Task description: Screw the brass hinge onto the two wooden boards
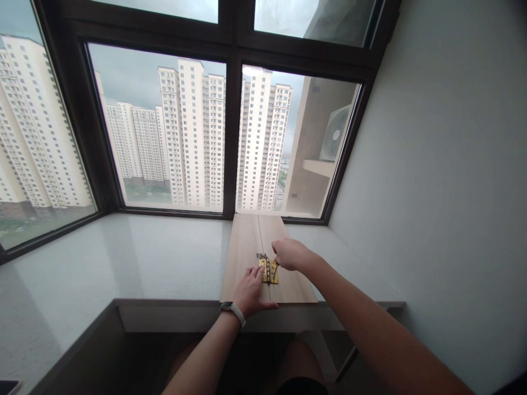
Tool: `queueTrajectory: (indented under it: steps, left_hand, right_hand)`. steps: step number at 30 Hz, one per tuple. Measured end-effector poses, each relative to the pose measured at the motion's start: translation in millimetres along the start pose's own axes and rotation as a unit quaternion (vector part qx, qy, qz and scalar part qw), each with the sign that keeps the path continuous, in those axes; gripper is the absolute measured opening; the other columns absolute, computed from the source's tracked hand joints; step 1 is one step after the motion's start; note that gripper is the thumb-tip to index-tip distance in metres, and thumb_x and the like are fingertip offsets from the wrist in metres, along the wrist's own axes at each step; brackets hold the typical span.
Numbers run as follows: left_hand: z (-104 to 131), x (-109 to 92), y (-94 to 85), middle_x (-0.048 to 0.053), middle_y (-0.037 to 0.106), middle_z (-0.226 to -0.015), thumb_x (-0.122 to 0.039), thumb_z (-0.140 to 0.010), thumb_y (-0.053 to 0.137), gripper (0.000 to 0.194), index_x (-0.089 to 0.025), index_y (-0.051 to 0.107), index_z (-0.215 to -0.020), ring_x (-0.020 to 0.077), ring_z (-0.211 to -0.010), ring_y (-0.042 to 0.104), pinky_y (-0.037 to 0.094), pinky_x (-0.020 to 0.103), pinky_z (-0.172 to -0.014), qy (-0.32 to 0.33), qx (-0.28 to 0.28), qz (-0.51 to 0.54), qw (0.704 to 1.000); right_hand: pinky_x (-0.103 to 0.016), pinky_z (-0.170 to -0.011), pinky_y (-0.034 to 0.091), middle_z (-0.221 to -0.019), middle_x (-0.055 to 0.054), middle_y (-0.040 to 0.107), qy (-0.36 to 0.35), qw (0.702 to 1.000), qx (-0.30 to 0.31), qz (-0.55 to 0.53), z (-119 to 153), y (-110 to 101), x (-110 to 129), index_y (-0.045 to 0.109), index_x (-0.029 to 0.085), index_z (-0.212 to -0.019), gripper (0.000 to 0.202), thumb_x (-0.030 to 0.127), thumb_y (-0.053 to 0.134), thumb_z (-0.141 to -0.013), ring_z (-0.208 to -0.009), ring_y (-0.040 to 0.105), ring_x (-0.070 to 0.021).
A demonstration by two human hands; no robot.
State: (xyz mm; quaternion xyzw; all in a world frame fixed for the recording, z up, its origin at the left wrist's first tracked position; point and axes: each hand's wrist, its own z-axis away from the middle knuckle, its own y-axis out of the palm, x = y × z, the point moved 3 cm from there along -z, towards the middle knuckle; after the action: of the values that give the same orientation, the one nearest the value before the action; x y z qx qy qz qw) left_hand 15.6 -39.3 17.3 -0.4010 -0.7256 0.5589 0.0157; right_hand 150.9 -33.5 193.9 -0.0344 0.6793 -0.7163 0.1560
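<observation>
A brass-coloured hinge (pixel 274 278) lies unfolded over the seam between two pale wooden boards (pixel 244 241). My left hand (pixel 250 292) presses down beside it, fingertips on the hinge's left leaf and thumb stretched along the boards' near edge. Above the right leaf, my right hand (pixel 291 254) is closed in a fist. A small dark piece shows under its fingers by the hinge, too small to name. Several dark screws (pixel 261 255) lie close together at the hinge's far end. A watch with a pale strap (pixel 237 314) is on my left wrist.
The boards rest on a white windowsill (pixel 177 258), reaching from its front edge back to the dark window frame (pixel 230 131). A pale wall (pixel 444 164) rises at the right. My knees are below the sill, near an open shelf space (pixel 335 345).
</observation>
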Motion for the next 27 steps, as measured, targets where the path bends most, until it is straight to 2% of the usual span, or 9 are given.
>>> queueTrajectory:
  steps: [3, 5, 9, 12, 16, 22, 27]
  left_hand:
    - [0.2, -1.6, -1.9, 0.015, 0.044, -0.148, -0.076, -0.057, 0.077, 0.122, -0.017, 0.03, -0.153, 0.0363, -0.138, 0.034, 0.028, 0.046, -0.116, -0.001, -0.001, 0.002, 1.0]
    - [0.2, -2.9, -3.4, 0.015, 0.044, -0.148, -0.076, -0.057, 0.077, 0.122, -0.018, 0.03, -0.153, 0.0363, -0.138, 0.034, 0.027, 0.046, -0.116, -0.003, 0.003, 0.004, 1.0]
    - [0.1, -4.8, -6.0, 0.015, 0.043, -0.149, -0.073, -0.058, 0.078, 0.121, -0.019, 0.029, -0.154, 0.0372, -0.138, 0.034, 0.027, 0.047, -0.115, -0.009, 0.013, 0.009, 1.0]
    - [0.0, -4.7, -5.7, 0.014, 0.043, -0.149, -0.072, -0.057, 0.079, 0.122, -0.019, 0.029, -0.154, 0.0367, -0.138, 0.034, 0.027, 0.046, -0.115, -0.009, 0.011, 0.009, 1.0]
    - [-0.3, -2.9, -3.1, 0.014, 0.044, -0.148, -0.074, -0.055, 0.079, 0.124, -0.017, 0.031, -0.153, 0.0361, -0.137, 0.034, 0.027, 0.044, -0.116, -0.008, 0.002, 0.006, 1.0]
    - [-0.2, -1.7, -1.7, 0.014, 0.045, -0.148, -0.075, -0.056, 0.078, 0.124, -0.016, 0.031, -0.153, 0.0355, -0.137, 0.035, 0.028, 0.043, -0.116, -0.002, -0.006, 0.005, 1.0]
    - [0.2, -0.3, -1.2, 0.014, 0.044, -0.148, -0.076, -0.056, 0.076, 0.123, -0.015, 0.03, -0.153, 0.0362, -0.138, 0.034, 0.028, 0.044, -0.117, 0.0, -0.002, 0.002, 1.0]
  right_hand:
    - [-0.029, -0.077, 0.048, -0.114, -0.013, 0.07, 0.003, 1.0, 0.013, -0.014, -1.4, 2.2, -0.1, 0.065, 0.018, -0.112, 0.035, 0.033, 0.07, -0.081, -0.102, 0.066, -0.0239]
    - [-0.03, -0.078, 0.048, -0.114, -0.014, 0.07, 0.016, 1.0, 0.01, -0.018, -2.0, 2.7, -0.3, 0.065, 0.017, -0.115, 0.044, 0.041, 0.073, -0.079, -0.102, 0.066, -0.0251]
    - [-0.035, -0.079, 0.049, -0.11, -0.017, 0.071, 0.062, 0.998, 0.005, -0.001, -0.8, 0.8, -0.5, 0.07, 0.016, -0.109, 0.05, 0.059, 0.052, -0.091, -0.1, 0.068, -0.0283]
    - [-0.037, -0.081, 0.049, -0.109, -0.018, 0.072, 0.065, 0.998, -0.001, 0.014, 0.8, -1.2, 1.1, 0.072, 0.017, -0.108, 0.048, 0.053, 0.043, -0.096, -0.1, 0.068, -0.0287]
    - [-0.036, -0.081, 0.049, -0.111, -0.018, 0.071, 0.06, 0.998, -0.001, 0.011, 2.0, -1.7, 2.2, 0.07, 0.017, -0.114, 0.04, 0.044, 0.048, -0.095, -0.1, 0.068, -0.0281]
    - [-0.033, -0.077, 0.048, -0.109, -0.013, 0.071, 0.032, 0.999, -0.004, 0.014, 4.3, -4.5, 3.4, 0.069, 0.02, -0.107, 0.028, 0.04, 0.059, -0.089, -0.099, 0.067, -0.0263]
    - [-0.027, -0.073, 0.045, -0.107, -0.008, 0.07, -0.03, 1.0, -0.002, 0.002, 5.3, -4.0, 3.6, 0.067, 0.023, -0.1, 0.017, 0.023, 0.065, -0.083, -0.097, 0.065, -0.0224]
